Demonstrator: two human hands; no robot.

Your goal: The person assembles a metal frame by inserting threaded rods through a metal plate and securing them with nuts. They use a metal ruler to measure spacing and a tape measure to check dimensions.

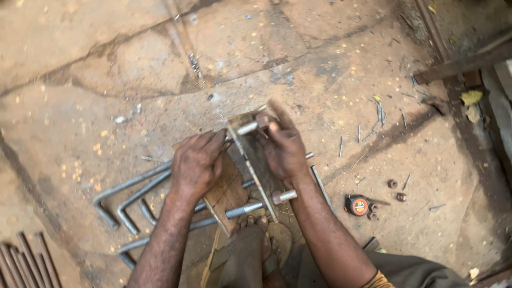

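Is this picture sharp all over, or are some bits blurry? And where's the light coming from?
Head view: soft, even daylight, no harsh shadows or glare on the concrete floor. The right hand is smeared by motion at its fingertips near the upper bolt; the left hand is crisper. The tape measure and bent rods look fairly sharp; the edges bow slightly from a wide lens.

Bare concrete floor fills the upper left and upper middle, open for passage. Bent steel rods crowd the lower left; a tape measure, nuts and loose nails litter the right, with rusty bars barring the upper right
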